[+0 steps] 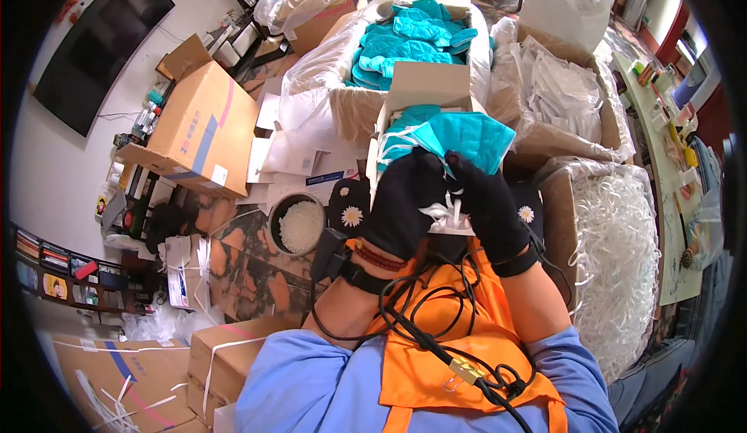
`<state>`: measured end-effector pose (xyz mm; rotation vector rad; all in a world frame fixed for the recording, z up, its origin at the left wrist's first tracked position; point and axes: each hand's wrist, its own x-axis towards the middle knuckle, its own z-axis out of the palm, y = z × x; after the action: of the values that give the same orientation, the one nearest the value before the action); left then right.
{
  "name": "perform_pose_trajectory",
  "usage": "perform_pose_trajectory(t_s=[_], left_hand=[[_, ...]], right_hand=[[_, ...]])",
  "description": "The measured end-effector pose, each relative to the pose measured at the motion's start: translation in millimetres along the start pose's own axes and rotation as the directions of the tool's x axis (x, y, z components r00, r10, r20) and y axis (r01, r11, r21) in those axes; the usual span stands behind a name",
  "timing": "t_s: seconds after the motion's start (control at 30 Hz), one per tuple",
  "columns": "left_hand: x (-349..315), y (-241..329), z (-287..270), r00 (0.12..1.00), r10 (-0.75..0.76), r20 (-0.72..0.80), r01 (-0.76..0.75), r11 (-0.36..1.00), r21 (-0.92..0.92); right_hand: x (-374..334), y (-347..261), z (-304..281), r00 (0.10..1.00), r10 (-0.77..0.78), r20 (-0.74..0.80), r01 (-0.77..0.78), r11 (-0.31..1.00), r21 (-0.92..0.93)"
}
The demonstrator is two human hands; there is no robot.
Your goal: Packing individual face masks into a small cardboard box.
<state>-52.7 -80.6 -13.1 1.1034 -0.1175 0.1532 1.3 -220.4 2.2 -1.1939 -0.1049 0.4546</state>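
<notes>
Both my hands wear black gloves and meet in the middle, over my lap. A teal face mask (475, 135) is fanned out just beyond my fingers. My right hand (492, 209) is closed on its lower edge. Beside it, my left hand (403, 206) has its fingers curled in at the same edge, also gripping the mask; its fingertips are partly hidden. White elastic straps (447, 213) hang below my fingers. Under the mask stands a small white carton (430, 83), its flap raised, with more teal masks (398, 139) inside.
Ahead, a plastic-lined box (307, 83) holds a heap of teal masks (408, 44). To the right are a box of white packets (556, 91) and one of white straps (615, 262). A bowl of white pellets (301, 226) sits at left, near a cardboard box (198, 126). Black cables (424, 340) cross my apron.
</notes>
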Motion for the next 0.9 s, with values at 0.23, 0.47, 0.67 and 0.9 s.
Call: perform_pose_trajectory(t_s=[0.23, 0.47, 0.67, 0.9], left_hand=[[-2.8, 35.5, 11.1, 0.978, 0.192, -0.083, -0.035, 0.542, 0.840], [13.7, 21.7, 0.3, 0.976, 0.009, -0.215, 0.041, 0.972, 0.230], [17.9, 23.4, -20.9, 0.935, 0.334, 0.124, -0.328, 0.672, 0.664], [22.1, 49.4, -6.8, 0.906, 0.341, 0.252, -0.322, 0.168, 0.932]], right_hand=[[-24.9, 20.6, -5.2, 0.983, -0.180, 0.017, 0.177, 0.940, -0.292], [-39.4, 16.9, -1.1, 0.937, -0.302, 0.178, 0.348, 0.860, -0.373], [-29.5, -28.0, 0.8, 0.999, 0.035, 0.003, -0.034, 0.990, -0.139], [-1.0, -28.5, -30.7, 0.975, 0.218, -0.044, -0.222, 0.948, -0.230]])
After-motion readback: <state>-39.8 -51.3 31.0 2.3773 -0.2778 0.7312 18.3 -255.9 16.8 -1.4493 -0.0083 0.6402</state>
